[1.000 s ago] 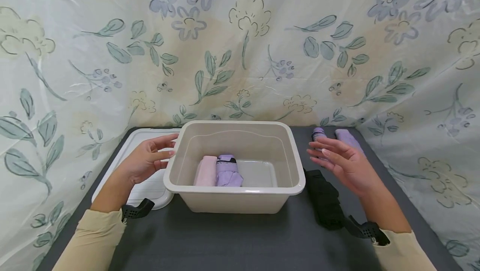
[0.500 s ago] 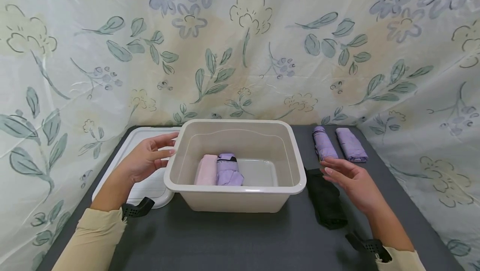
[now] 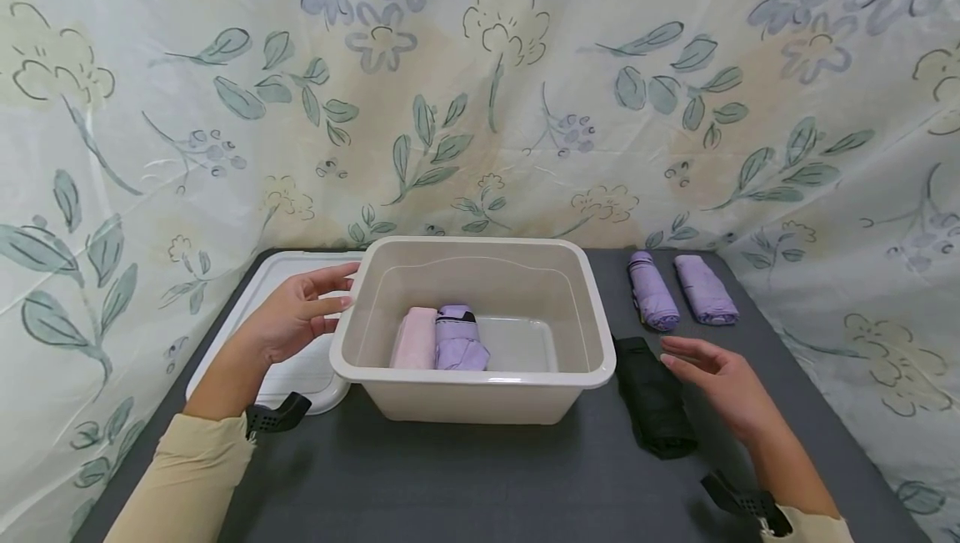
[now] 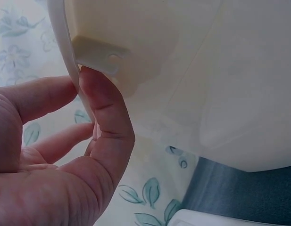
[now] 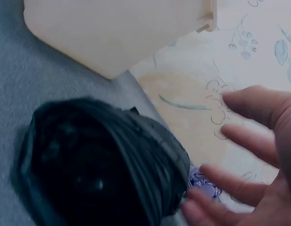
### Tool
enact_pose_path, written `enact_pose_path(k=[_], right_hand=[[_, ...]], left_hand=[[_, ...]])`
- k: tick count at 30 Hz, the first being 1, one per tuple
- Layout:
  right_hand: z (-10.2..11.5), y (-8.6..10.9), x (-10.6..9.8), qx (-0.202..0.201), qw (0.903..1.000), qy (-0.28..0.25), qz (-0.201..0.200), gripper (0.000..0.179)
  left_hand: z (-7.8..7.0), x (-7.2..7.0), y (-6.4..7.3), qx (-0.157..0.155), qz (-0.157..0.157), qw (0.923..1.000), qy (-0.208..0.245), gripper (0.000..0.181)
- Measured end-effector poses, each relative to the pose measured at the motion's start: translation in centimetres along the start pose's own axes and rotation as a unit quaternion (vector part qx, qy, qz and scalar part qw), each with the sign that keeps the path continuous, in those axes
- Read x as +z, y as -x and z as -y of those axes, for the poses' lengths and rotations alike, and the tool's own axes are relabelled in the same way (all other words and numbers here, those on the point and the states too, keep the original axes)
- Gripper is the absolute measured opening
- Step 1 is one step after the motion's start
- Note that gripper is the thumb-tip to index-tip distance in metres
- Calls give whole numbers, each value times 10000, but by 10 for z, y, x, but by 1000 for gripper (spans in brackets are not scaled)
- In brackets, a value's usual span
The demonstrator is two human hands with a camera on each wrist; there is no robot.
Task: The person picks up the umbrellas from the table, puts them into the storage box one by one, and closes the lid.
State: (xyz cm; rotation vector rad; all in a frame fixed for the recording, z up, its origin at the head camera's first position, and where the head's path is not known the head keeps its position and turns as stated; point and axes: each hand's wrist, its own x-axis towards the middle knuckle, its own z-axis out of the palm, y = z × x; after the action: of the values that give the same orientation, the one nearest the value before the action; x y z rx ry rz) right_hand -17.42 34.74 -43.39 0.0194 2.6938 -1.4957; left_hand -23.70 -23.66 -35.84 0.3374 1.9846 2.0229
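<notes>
A beige plastic bin [image 3: 480, 401] stands in the middle of the table. My left hand [image 3: 296, 318] is at its left rim; the left wrist view shows the thumb [image 4: 105, 96] bent under the rim and the index finger on its other side, pinching it. Inside the bin lie a pink roll [image 3: 414, 339] and a purple bundle [image 3: 460, 343] with a dark band. My right hand [image 3: 723, 384] hovers beside a roll of thin, shiny black material [image 3: 652, 401], fingers spread and relaxed, holding nothing. In the right wrist view the black roll [image 5: 98, 165] is blurred.
Two purple rolls, a nearer-in one [image 3: 654, 293] and an outer one [image 3: 707, 291], lie at the back right. A white lid [image 3: 300, 380] lies flat behind my left hand, partly hidden by the bin. A floral curtain [image 3: 480, 109] hangs along the table's back.
My right hand has drawn back toward me and lowered from the purple rolls, uncovering them, to beside the black roll. The left hand keeps its place at the bin's rim.
</notes>
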Motion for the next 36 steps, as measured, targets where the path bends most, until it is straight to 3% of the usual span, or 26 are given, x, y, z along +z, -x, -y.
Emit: enact_pose_path(k=[8, 17, 27, 36], right_hand=[[-10, 1, -3, 838, 9936, -138, 739, 69], [-9, -6, -9, 1283, 9844, -33, 1201, 78], [-8, -11, -9, 1171, 9826, -48, 1442, 85], [-2, -11, -1, 750, 9876, 402, 1319, 70]], left_hand=[[1, 0, -1, 76, 49, 10000, 1, 64], [1, -1, -2, 59, 30, 10000, 7, 62], [1, -2, -4, 111, 114, 9999, -12, 62], [2, -1, -3, 79, 82, 9999, 72, 62]])
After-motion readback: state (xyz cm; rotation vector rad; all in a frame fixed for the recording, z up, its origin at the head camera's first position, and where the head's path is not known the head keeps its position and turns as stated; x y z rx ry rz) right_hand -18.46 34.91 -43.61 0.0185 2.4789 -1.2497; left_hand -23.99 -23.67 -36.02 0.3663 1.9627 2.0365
